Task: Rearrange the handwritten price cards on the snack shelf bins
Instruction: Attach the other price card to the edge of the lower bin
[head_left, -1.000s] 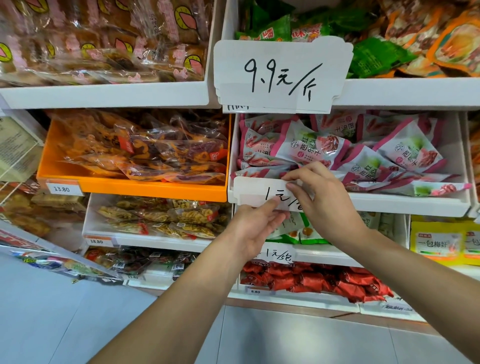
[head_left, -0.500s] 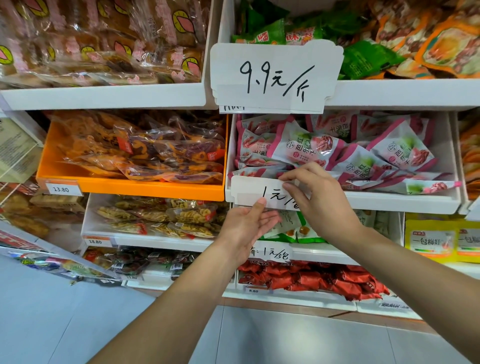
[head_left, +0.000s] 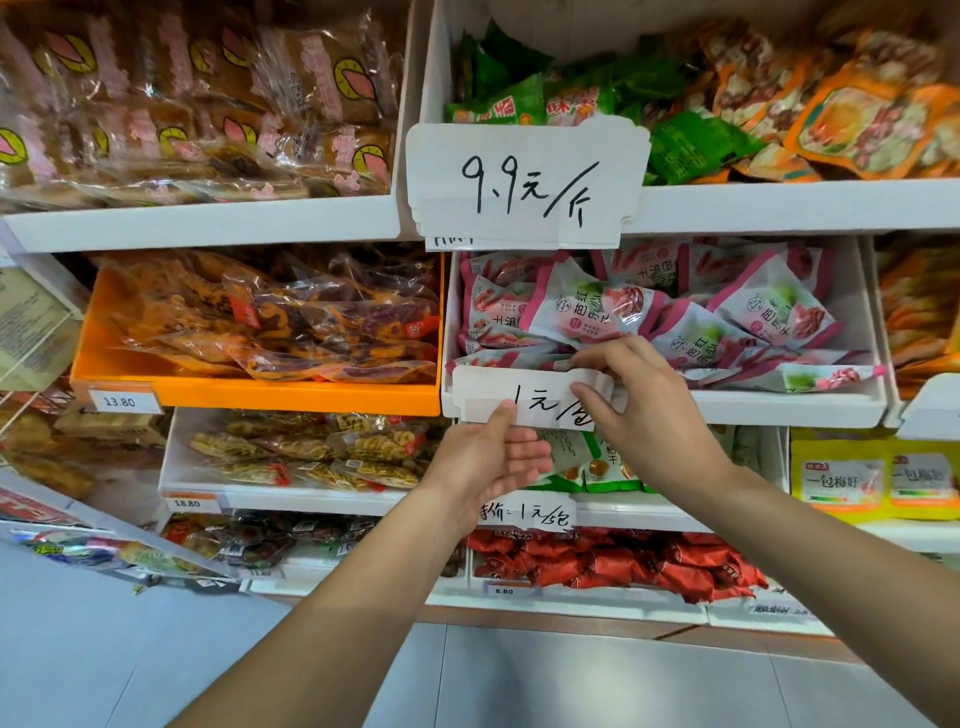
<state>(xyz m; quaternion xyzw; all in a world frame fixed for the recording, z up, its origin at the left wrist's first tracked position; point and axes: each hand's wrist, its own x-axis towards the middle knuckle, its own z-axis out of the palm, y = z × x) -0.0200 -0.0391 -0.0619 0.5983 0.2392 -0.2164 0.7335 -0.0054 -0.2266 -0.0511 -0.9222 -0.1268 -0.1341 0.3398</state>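
Note:
A white handwritten price card (head_left: 488, 392) reading "1元" lies against the front lip of the white bin (head_left: 779, 408) of pink snack packs. My right hand (head_left: 644, 410) pinches the card's right end between thumb and fingers. My left hand (head_left: 488, 457) is below it, thumb pressing the card's lower edge, fingers spread. A larger card (head_left: 527, 184) reading "9.9元/斤" hangs on the bin above, over a stack of similar cards. A third handwritten card (head_left: 530, 514) sits on the shelf edge beneath my hands.
An orange bin (head_left: 260, 397) of clear snack bags with a printed 13.80 label (head_left: 120, 401) is to the left. White bins of snacks fill the shelves above, below and right. A red-pack bin (head_left: 613, 566) sits lowest. Grey floor tiles (head_left: 104, 649) lie below.
My right hand has slid right along the card, uncovering more of the writing. My left thumb has risen onto the card's lower edge and its fingers have opened. The camera drifted slightly.

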